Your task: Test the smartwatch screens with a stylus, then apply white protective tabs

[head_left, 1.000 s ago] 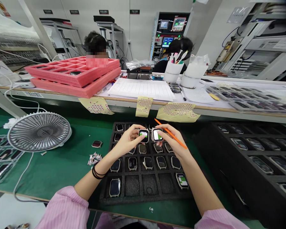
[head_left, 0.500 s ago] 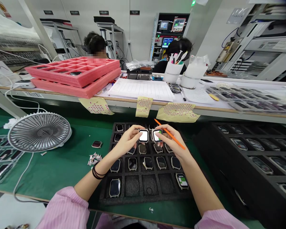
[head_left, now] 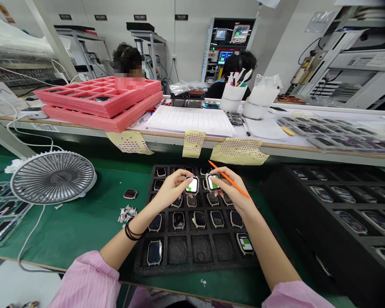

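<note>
My left hand [head_left: 171,190] pinches a square smartwatch [head_left: 191,185] with a lit white and green screen. My right hand [head_left: 234,192] holds a second lit smartwatch [head_left: 213,182] close beside it, and a thin orange pencil [head_left: 232,186] lies across those fingers. Both hands hover over a black foam tray [head_left: 178,249] holding rows of watches, with several cells bare. One watch there [head_left: 245,244] has a lit screen. The hands hide the tray's upper middle cells.
A green mat [head_left: 83,226] holds a white fan [head_left: 53,177], a loose watch [head_left: 130,193] and paper scraps [head_left: 127,214]. A black tray of watches [head_left: 340,214] stands to the right. Pink foam trays [head_left: 98,96] and papers sit on the shelf ahead, with co-workers beyond.
The left-hand watch has tilted slightly, its screen going from plain white to white and green. The right-hand watch has shifted a little to the right.
</note>
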